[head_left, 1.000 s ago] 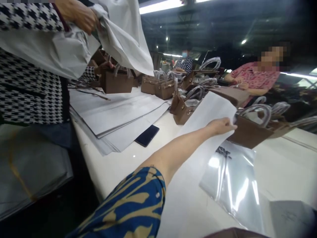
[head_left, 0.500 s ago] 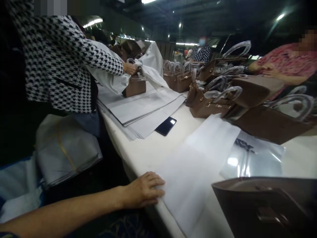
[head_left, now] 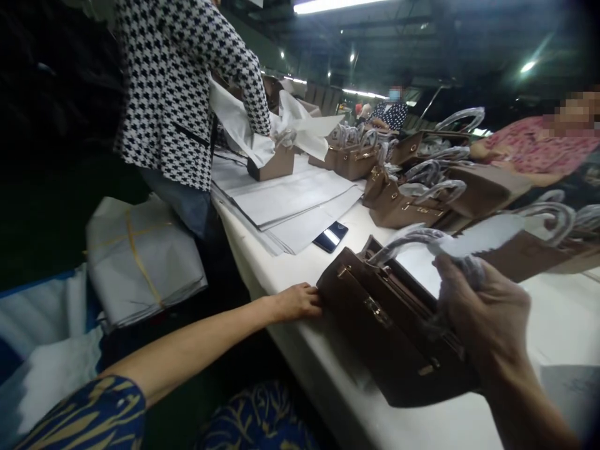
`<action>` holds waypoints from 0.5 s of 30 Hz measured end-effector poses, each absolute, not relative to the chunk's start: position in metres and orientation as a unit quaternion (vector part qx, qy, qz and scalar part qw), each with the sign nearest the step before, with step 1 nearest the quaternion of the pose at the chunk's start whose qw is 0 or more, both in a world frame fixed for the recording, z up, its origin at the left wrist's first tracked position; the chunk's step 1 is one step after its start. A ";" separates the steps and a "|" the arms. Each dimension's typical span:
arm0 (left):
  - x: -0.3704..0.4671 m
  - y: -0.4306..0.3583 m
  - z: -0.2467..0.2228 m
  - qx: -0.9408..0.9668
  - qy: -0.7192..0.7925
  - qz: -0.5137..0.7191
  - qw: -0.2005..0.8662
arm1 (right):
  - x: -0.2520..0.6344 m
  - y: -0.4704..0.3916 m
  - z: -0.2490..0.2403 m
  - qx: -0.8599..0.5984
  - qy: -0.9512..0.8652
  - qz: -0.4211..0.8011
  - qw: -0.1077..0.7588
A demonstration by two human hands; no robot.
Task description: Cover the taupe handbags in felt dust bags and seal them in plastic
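Fingers of our right hand clamp around the plastic-wrapped handles of the brown handbag, tilted at the lower centre by the white table edge. Our left hand has its fingers bent close together at the bag's corner; we cannot tell whether they grip. Handle wrapping looks done, while the top gapes and the body is bare.

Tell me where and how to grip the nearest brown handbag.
Probably best by the plastic-wrapped handles, from above, where the right hand grips: they arch over the top of the handbag. It tilts, so the left hand could steady its left end.
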State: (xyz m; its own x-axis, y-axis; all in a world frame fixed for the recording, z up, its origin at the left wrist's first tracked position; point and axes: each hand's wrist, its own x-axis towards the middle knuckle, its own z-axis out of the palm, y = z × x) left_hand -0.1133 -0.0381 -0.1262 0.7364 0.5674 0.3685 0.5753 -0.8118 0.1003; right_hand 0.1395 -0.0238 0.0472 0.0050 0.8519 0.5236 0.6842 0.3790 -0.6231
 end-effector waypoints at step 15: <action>-0.108 -0.044 -0.144 -0.906 -0.352 -0.234 0.009 | 0.190 0.014 0.042 -0.493 -0.662 0.221 0.519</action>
